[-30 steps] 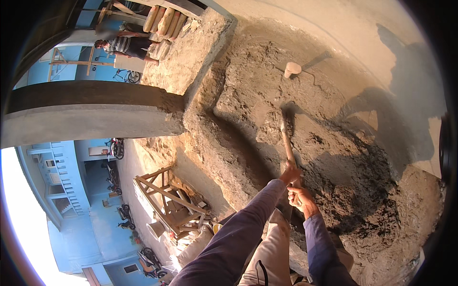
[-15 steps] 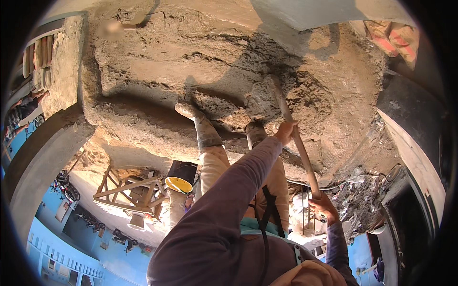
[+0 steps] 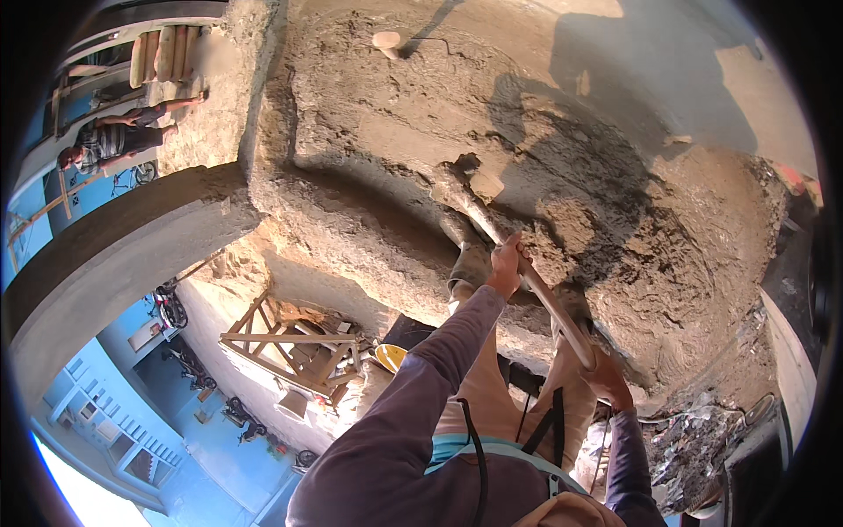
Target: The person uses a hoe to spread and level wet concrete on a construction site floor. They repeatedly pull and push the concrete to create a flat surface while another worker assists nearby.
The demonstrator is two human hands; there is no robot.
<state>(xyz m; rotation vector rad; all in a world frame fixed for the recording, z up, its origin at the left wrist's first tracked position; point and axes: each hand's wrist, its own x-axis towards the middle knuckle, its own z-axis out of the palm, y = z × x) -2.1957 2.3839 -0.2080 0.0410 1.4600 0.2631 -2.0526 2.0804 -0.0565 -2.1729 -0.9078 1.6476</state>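
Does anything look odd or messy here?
A pale, round-topped stub sticks up from the rough mud, beyond the wooden handle; odd because it stands alone, though I can't tell what it is. Scattered debris at lower right looks untidy.

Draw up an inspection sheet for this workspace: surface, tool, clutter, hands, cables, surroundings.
Surface: uneven, wet-looking mud with a shadowed groove.
Tool: long wooden handle, slanting; its far end is mud-coated, its kind unclear.
Clutter: wooden frame, black bucket, debris heap.
Hands: left hand grips mid-handle, right hand near the handle's close end.
Cables: thin dark line by a pale round-topped object; wire or shadow, cannot tell.
Surroundings: pillar, motorcycles, another person farther off.
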